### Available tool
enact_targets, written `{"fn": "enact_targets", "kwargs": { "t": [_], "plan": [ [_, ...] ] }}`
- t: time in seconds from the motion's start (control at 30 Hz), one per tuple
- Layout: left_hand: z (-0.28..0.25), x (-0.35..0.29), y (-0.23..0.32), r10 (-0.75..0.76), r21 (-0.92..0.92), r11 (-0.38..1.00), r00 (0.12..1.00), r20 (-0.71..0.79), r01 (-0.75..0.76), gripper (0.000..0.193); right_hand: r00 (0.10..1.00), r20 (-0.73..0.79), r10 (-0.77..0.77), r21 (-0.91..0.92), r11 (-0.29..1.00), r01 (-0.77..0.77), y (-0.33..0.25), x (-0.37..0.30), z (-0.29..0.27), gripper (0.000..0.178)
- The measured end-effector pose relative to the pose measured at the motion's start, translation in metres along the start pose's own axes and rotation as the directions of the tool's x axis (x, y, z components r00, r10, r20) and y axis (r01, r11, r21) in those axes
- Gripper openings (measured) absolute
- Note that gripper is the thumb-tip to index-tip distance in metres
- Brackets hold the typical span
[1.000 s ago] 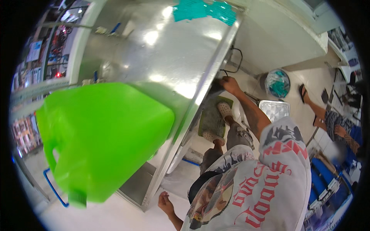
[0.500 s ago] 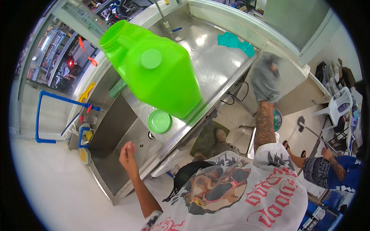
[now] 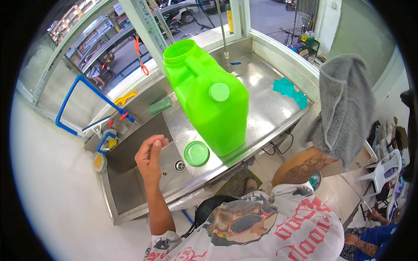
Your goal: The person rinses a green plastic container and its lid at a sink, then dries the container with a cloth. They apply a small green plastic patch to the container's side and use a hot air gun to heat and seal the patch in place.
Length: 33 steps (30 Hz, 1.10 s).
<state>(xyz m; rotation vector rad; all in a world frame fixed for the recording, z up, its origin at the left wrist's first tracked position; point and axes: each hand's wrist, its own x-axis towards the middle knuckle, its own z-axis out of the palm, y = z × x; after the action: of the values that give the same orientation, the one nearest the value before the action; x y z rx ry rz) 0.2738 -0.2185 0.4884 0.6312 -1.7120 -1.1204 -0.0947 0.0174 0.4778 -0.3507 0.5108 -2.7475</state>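
A large lime-green plastic jug, its wide mouth uncapped, stands on the steel drainboard in front of me. Its round green lid lies near its base, on the sink side. Over the sink basin I hold up my left hand, fingers bent together against the thumb, nothing visible in them. To the right of the jug, a grey towel hangs over my right hand, which it hides; only my right forearm shows below. The towel is raised and apart from the jug.
The steel sink is at left, with a green sponge on its far edge. A teal cloth lies on the right drainboard. Blue pipes and orange scissors are by the window. Another person is at lower right.
My right hand has lifted the towel up and outward, so it now hangs large at the right. My left hand has risen slightly toward the jug. The view has shifted.
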Motion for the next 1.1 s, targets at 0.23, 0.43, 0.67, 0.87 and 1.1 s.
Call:
{"fn": "enact_targets", "kwargs": {
  "t": [0.23, 0.43, 0.67, 0.87, 1.1],
  "plan": [
    [0.03, 0.012, 0.025, 0.06, 0.173, 0.982, 0.991, 0.12, -0.081, 0.018, 0.995, 0.051, -0.085, -0.114, 0.989, 0.09, -0.039, 0.08, 0.02, 0.051],
    [0.046, 0.012, 0.028, -0.019, 0.157, 0.987, 1.0, -0.024, 0.023, 0.019, 0.888, -0.305, 0.344, 0.173, 0.937, -0.303, -0.006, 0.043, -0.046, 0.063],
    [0.132, 0.037, 0.074, 0.446, 0.724, 0.531, 0.872, 0.202, -0.439, 0.041, 0.843, 0.466, 0.27, 0.236, 0.88, -0.412, -0.004, 0.094, -0.027, 0.062],
    [0.155, 0.058, 0.096, 0.441, 0.815, 0.083, 0.755, 0.486, -0.573, 0.045, 0.712, 0.662, 0.234, 0.399, 0.694, -0.599, 0.04, 0.086, -0.065, 0.055],
    [0.137, 0.063, 0.104, 0.307, 0.785, 0.228, 0.808, 0.503, -0.576, 0.046, 0.837, 0.546, 0.033, 0.235, 0.953, -0.191, 0.022, 0.101, -0.064, 0.07]
  ]
}}
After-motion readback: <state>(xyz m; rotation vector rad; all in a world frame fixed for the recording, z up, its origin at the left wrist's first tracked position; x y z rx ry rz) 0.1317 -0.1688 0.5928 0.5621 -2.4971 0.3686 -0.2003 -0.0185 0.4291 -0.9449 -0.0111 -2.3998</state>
